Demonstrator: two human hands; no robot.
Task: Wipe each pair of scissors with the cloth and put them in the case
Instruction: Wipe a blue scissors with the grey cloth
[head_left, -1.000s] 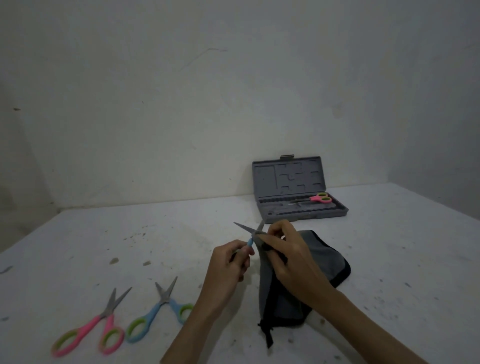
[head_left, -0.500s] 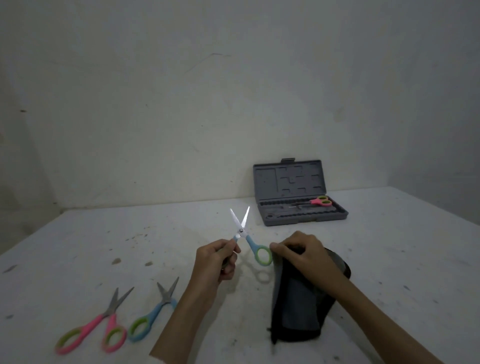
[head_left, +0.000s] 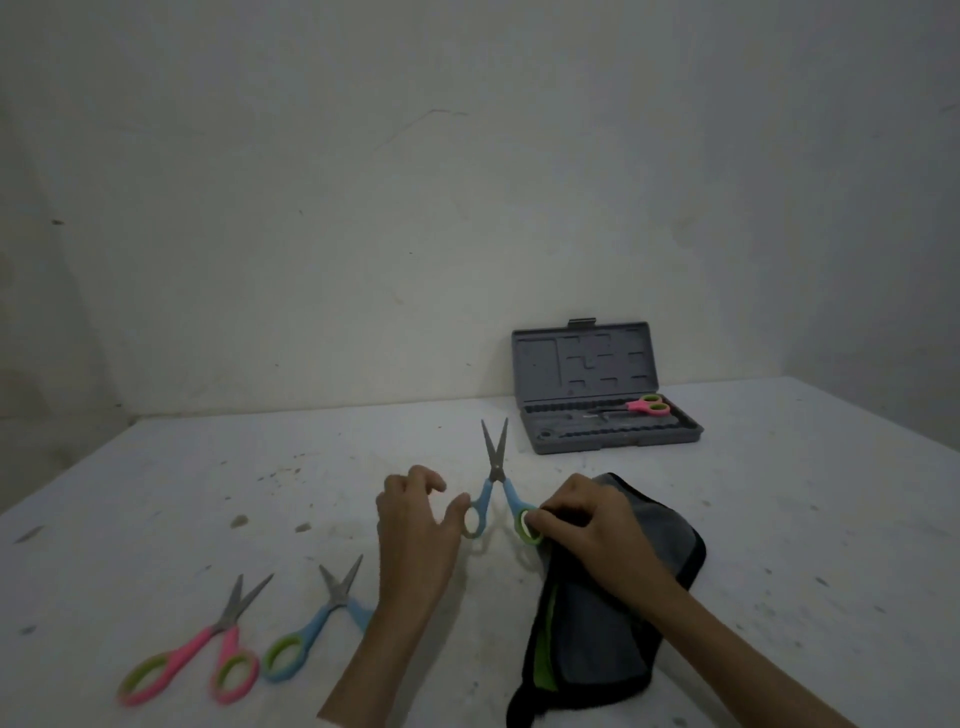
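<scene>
One pair, the blue scissors, is changing hands: the left hand, gripping them half a second ago, is now relaxed with only its thumb at the left loop, while the right hand is pinching the green right loop over the grey cloth. Wiping looks finished; the open case is sitting beyond the right hand, well apart.

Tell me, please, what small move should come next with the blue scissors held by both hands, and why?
Probably close the blades and carry the held scissors to the case. The right hand pinches one green ring, the left hand only touches the other, the blades stand apart, and the cloth lies under the right hand, not on them. The case is open and holds one pink pair.
</scene>
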